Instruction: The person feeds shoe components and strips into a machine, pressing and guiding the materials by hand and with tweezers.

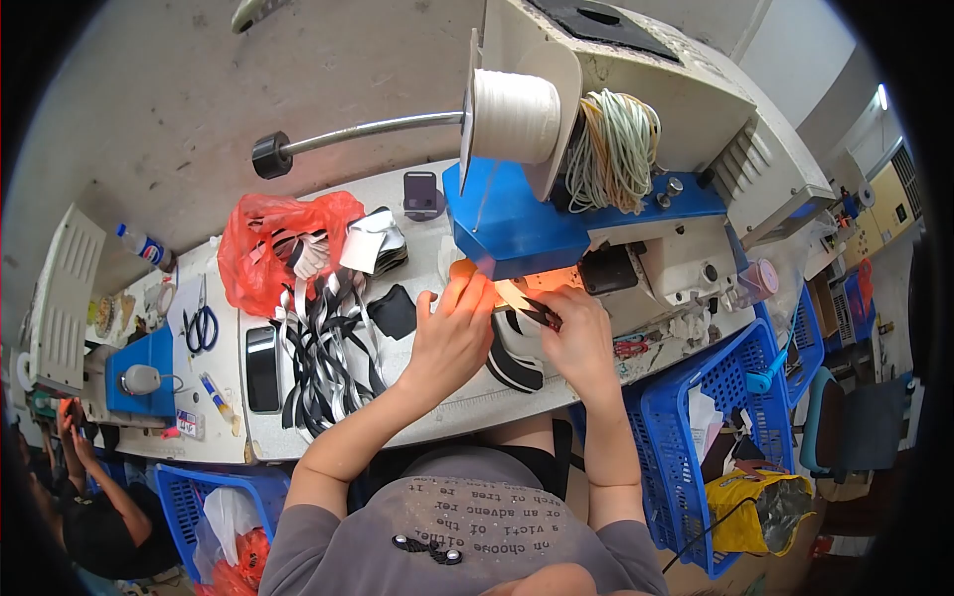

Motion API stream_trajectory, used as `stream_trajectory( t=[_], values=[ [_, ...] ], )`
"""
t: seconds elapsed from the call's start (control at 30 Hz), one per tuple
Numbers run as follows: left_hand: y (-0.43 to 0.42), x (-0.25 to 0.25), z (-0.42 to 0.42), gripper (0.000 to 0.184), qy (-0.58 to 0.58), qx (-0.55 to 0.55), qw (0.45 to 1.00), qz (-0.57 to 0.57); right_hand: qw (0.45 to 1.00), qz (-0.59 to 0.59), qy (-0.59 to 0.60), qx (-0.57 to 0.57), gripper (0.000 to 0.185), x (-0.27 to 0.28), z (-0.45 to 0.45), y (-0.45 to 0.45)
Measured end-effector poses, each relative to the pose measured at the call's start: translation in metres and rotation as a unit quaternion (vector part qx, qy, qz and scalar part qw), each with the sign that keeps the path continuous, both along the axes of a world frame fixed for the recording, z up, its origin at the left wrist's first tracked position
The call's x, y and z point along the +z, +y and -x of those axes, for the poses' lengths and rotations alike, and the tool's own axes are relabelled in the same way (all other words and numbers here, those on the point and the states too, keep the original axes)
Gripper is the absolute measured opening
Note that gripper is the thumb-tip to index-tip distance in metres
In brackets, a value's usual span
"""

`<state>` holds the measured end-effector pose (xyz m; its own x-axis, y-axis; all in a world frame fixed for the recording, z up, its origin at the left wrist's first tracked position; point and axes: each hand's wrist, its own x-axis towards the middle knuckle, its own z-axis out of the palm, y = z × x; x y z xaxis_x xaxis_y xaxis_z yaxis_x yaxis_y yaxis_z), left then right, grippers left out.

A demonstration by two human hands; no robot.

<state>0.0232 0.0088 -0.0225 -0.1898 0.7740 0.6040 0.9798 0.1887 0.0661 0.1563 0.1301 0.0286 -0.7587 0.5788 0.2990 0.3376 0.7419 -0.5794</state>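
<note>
Under the blue machine head [519, 223], warm orange light falls on my fingers. My right hand [579, 333] is closed in a pinch on a black-and-white strap [517, 366], whose lower part curves down over the table edge between my hands. Opposite it, my left hand [454, 328] has its fingers bent together at the same lit spot, against the strap's other side. Its fingertips are partly hidden. Left of that hand lie a black fabric piece [394, 312] and a heap of black, white and grey straps [333, 353].
A red plastic bag [273, 248], a phone [262, 370] and blue-handled scissors [202, 328] lie to the left. A white thread spool [515, 116] sits above the machine. Blue crates [661, 437] stand right, another [184, 497] lower left. Another person's hands [79, 447] show far left.
</note>
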Motion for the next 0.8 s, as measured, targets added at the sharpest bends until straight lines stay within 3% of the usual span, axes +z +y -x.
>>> stream_trajectory(
  t=[0.43, 0.8],
  values=[
    [-0.001, -0.001, -0.001, 0.05, 0.012, 0.0, 1.0, -0.003, 0.997, -0.075, 0.007, -0.022, 0.023, 0.0, 0.001, 0.005],
    [-0.002, 0.002, 0.001, 0.048, 0.013, -0.005, 1.0, 0.003, 0.995, -0.079, 0.041, -0.035, 0.008, -0.003, 0.004, 0.012]
  ],
)
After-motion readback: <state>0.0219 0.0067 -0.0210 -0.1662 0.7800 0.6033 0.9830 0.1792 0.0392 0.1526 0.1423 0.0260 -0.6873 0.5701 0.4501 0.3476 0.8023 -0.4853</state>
